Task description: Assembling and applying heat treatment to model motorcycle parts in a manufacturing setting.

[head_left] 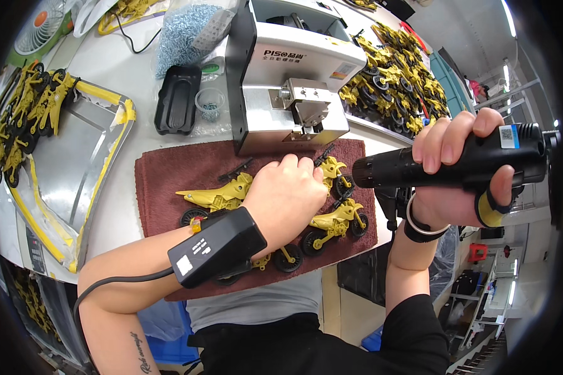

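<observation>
My left hand (286, 197) is closed, knuckles up, above yellow toy motorcycles on a brown towel (169, 172). Its fingertips are hidden from view, close beside an upright-lying toy motorcycle (333, 169) at the far right of the group. Another toy motorcycle (334, 220) lies just right of the wrist, and one (216, 195) lies to the left. A further one is partly covered by my forearm. My right hand (453, 150) is wrapped round a black electric screwdriver (400, 167), raised at the right with its narrower end hidden.
A silver screw feeder (288, 81) stands behind the towel. Left of it are a black tray (176, 100), a small cup of screws (209, 103) and a bag of screws (191, 37). Piled toy motorcycles (394, 81) lie behind right; a metal tray (87, 156) lies left.
</observation>
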`<state>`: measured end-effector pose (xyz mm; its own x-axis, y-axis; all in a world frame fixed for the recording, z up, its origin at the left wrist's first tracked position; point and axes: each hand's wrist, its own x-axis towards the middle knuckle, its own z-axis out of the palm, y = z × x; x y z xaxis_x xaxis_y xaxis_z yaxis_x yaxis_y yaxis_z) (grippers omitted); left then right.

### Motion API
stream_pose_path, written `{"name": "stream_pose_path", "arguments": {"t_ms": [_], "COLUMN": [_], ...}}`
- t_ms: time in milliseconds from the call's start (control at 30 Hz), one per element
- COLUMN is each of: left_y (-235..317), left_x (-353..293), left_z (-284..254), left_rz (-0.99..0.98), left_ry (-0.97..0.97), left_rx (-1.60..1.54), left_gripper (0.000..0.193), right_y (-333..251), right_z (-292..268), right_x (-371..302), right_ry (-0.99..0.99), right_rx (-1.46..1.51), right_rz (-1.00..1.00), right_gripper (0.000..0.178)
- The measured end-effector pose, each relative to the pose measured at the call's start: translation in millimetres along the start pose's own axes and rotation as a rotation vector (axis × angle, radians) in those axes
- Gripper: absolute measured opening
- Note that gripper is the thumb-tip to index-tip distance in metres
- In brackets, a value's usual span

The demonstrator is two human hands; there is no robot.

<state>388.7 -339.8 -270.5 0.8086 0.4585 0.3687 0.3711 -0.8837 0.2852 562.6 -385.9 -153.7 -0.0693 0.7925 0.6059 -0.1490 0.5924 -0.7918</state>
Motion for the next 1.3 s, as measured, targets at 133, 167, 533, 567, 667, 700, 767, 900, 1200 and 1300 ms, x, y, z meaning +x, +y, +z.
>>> {"name": "stream_pose_path", "arguments": {"t_ms": [133, 167, 533, 567, 667, 700, 767, 900, 1200, 1300], "left_y": [2.0, 2.1, 1.9, 1.7, 1.0, 0.4, 0.9, 0.9, -1.7, -1.3], "left_x": [4.0, 3.8, 4.0, 3.7, 2.9, 2.6, 3.5, 4.0, 4.2, 4.4], "left_z": [2.2, 2.7, 2.1, 1.7, 0.9, 0.5, -1.3, -3.5, -6.6, -4.8], "left_rz": [0.019, 0.017, 0.021, 0.014, -0.003, -0.010, 0.009, -0.005, 0.034, 0.028], "left_ry": [0.004, 0.021, 0.045, 0.025, 0.000, -0.004, -0.002, -0.043, -0.067, -0.065], "left_rx": [-0.025, -0.022, -0.033, -0.032, -0.034, -0.038, -0.054, -0.080, -0.108, -0.096], "left_gripper": [0.028, 0.027, 0.024, 0.025, 0.026, 0.027, 0.028, 0.031, 0.031, 0.031], "right_y": [-0.8, 1.3, 27.7, 28.8, 27.5, 25.0, 10.6, -8.3, 20.9, 15.6], "right_z": [-2.4, -3.0, -6.5, -5.3, -0.2, 0.8, -2.4, -8.4, 41.8, 45.9], "right_x": [-4.3, -4.5, -6.6, -6.5, -5.3, -4.1, 1.5, 25.6, 61.5, 61.1], "right_ry": [0.113, 0.128, 0.102, 0.098, 0.088, 0.082, 0.061, -0.077, 0.280, 0.311], "right_rx": [-0.028, -0.025, -0.030, -0.031, -0.037, -0.047, -0.072, 0.103, 0.052, 0.110], "right_rz": [-0.016, -0.008, 0.052, 0.061, 0.069, 0.046, -0.009, -0.072, -0.120, -0.039], "right_gripper": [0.048, 0.047, 0.041, 0.041, 0.042, 0.043, 0.045, 0.046, 0.041, 0.041]}}
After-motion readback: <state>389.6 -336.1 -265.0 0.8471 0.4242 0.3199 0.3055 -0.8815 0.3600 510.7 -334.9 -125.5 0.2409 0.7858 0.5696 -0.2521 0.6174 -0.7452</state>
